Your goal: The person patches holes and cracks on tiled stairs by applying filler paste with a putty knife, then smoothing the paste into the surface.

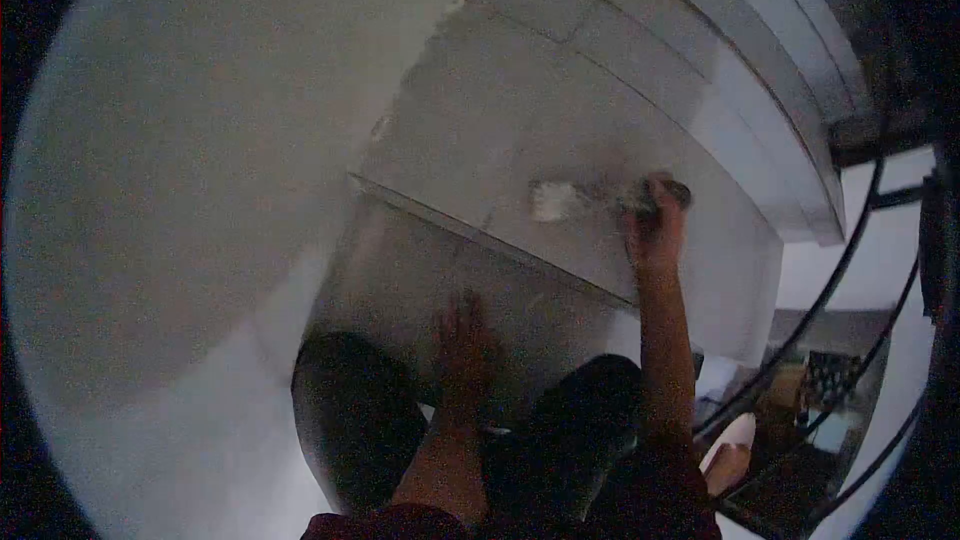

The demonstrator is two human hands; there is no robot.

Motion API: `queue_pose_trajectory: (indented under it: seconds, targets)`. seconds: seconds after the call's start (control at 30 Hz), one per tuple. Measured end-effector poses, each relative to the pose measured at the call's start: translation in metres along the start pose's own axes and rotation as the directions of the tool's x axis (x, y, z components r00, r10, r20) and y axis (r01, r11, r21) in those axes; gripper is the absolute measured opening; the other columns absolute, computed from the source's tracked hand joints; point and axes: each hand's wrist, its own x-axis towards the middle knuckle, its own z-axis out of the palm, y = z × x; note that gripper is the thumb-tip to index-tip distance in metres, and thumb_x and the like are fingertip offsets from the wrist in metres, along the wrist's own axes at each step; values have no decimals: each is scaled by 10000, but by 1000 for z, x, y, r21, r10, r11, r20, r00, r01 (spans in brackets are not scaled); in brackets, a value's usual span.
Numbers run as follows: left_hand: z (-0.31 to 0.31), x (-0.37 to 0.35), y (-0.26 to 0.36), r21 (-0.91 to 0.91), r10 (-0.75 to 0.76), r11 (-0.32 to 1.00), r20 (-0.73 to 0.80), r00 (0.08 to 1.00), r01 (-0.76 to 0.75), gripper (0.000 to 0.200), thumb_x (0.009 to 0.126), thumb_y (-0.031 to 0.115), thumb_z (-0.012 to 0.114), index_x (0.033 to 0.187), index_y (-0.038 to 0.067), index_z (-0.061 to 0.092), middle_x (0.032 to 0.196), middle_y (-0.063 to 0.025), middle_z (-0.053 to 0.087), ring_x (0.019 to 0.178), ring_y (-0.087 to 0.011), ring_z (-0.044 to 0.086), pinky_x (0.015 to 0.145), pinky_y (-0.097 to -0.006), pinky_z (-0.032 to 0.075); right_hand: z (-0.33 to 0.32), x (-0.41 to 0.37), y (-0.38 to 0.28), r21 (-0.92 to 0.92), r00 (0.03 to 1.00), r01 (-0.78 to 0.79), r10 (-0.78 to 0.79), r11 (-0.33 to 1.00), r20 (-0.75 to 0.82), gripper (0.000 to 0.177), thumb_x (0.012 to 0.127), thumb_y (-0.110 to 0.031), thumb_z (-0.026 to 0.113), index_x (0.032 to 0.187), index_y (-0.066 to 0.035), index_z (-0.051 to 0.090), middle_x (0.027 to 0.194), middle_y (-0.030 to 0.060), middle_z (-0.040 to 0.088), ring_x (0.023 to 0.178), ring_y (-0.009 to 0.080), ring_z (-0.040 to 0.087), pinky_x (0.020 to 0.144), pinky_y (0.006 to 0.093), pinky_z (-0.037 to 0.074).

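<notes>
My right hand (658, 225) is closed around the dark handle of a brush (553, 201), whose pale, blurred bristle end points left over a grey stair tread (600, 120). My left hand (466, 335) lies with fingers spread on the lower grey surface (400, 270) between my knees, holding nothing. A thin edge (500, 245) runs diagonally between the two surfaces. The picture is dim and grainy, so the brush's exact shape is unclear.
More curved steps (770, 130) rise at the upper right. A pale wall (220, 140) fills the left side. Dark curved metal railing bars (840, 280) stand at the right, with blurred objects beyond and below them. My dark-clothed knees (355, 390) are at the bottom.
</notes>
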Motion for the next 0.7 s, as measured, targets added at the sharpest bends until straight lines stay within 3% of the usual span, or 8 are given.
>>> queue_pose_trajectory:
  seconds: [0.03, 0.1, 0.17, 0.27, 0.3, 0.37, 0.47, 0.7]
  targets:
    - [2, 4, -7, 6, 9, 1000, -53, 999, -9, 806, 992, 400, 593, 1641, 66, 252, 1718, -145, 219, 1565, -402, 231, 1241, -622, 231, -2, 3, 1, -4, 999, 11, -11, 1000, -35, 280, 916, -233, 723, 1125, -70, 632, 946, 49, 657, 802, 185, 664, 649, 253, 550]
    - [7, -2, 7, 7, 30, 1000, -114, 993, -29, 788, 994, 394, 586, 1635, 62, 271, 1714, -148, 232, 1558, -404, 251, 1241, -628, 228, -22, 13, -10, -175, 950, 120, -62, 977, 307, 218, 930, -211, 693, 1087, -83, 613, 946, 47, 657, 755, 176, 655, 583, 253, 535]
    - [17, -29, 50, 157, 92, 987, -432, 897, -25, 784, 989, 382, 599, 1628, 56, 284, 1692, -170, 277, 1544, -416, 279, 1257, -619, 201, -63, 13, -26, -87, 950, -13, 40, 996, 311, 205, 932, -196, 685, 1088, -85, 613, 948, 44, 659, 754, 166, 654, 562, 261, 529]
    - [-4, -32, 60, -36, 65, 996, -257, 964, -77, 773, 999, 404, 583, 1623, 51, 295, 1683, -177, 293, 1559, -399, 256, 1274, -597, 165, -40, 1, -34, 72, 970, -150, 133, 986, 201, 198, 931, -177, 687, 1092, -88, 614, 937, 42, 662, 724, 159, 653, 524, 286, 520]
    - [3, -31, 56, -36, 92, 994, -232, 968, -103, 773, 999, 404, 583, 1623, 51, 295, 1683, -177, 293, 1559, -399, 256, 1274, -597, 165, -32, -3, -36, 156, 987, -140, 125, 978, 98, 203, 928, -173, 696, 1093, -88, 615, 923, 44, 665, 695, 160, 653, 507, 303, 516]
    - [26, -21, 52, 50, 0, 999, -198, 980, 10, 786, 990, 417, 599, 1621, 52, 303, 1682, -178, 299, 1578, -377, 220, 1286, -581, 130, -52, 8, -28, -148, 980, -102, 125, 984, 154, 236, 918, -183, 736, 1098, -88, 617, 884, 50, 665, 668, 185, 663, 517, 331, 526]
    - [-2, -19, 63, 92, -52, 994, -29, 998, 55, 794, 993, 445, 586, 1618, 43, 307, 1693, -177, 278, 1589, -362, 193, 1287, -572, 127, -48, 6, -7, 75, 990, -16, 5, 997, 142, 249, 914, -177, 759, 1105, -94, 621, 865, 47, 664, 654, 189, 655, 526, 342, 528]
    - [2, -25, 60, 69, 17, 998, -146, 989, -7, 767, 1007, 421, 559, 1616, 32, 304, 1692, -176, 284, 1585, -372, 202, 1280, -569, 143, -46, 5, -16, 88, 986, -85, 71, 992, 148, 270, 896, -187, 804, 1087, -122, 624, 860, 47, 668, 652, 177, 651, 526, 322, 519]
